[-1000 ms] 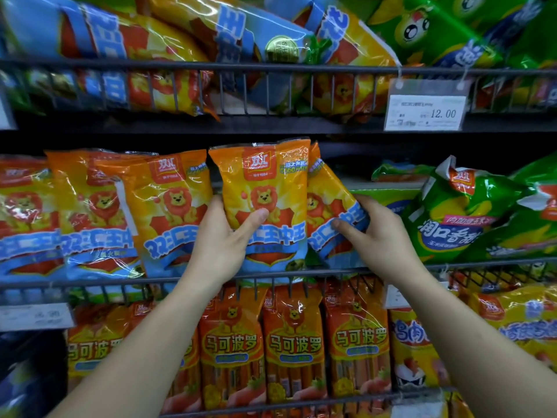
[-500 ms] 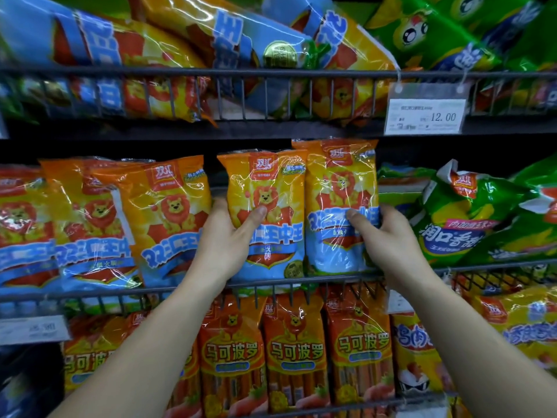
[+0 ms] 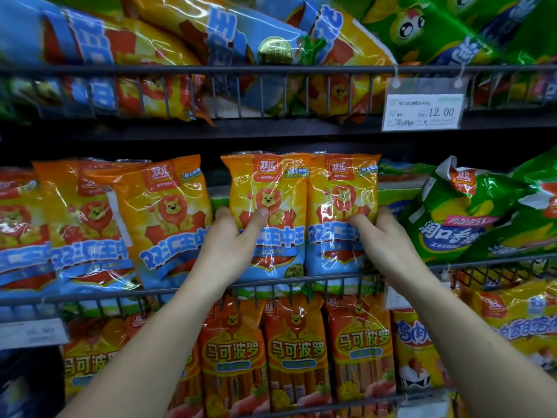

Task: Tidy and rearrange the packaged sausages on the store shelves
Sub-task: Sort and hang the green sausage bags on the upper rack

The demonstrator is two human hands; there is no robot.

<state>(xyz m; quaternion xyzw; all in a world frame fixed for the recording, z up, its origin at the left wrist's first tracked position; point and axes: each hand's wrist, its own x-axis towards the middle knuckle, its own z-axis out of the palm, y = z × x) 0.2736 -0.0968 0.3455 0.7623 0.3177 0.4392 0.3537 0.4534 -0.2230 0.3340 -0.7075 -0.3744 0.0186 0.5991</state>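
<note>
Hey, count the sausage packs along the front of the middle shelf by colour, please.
Orange-and-blue lion sausage packs: 5
Green packs: 2 plainly in front; those behind are too hidden to count
Total: 7

Glossy orange-and-blue lion-printed plastic sausage packs [image 3: 268,215] at centre frame; crinkled green plastic packs [image 3: 470,212] at right; orange-red packs [image 3: 297,354] below.
</note>
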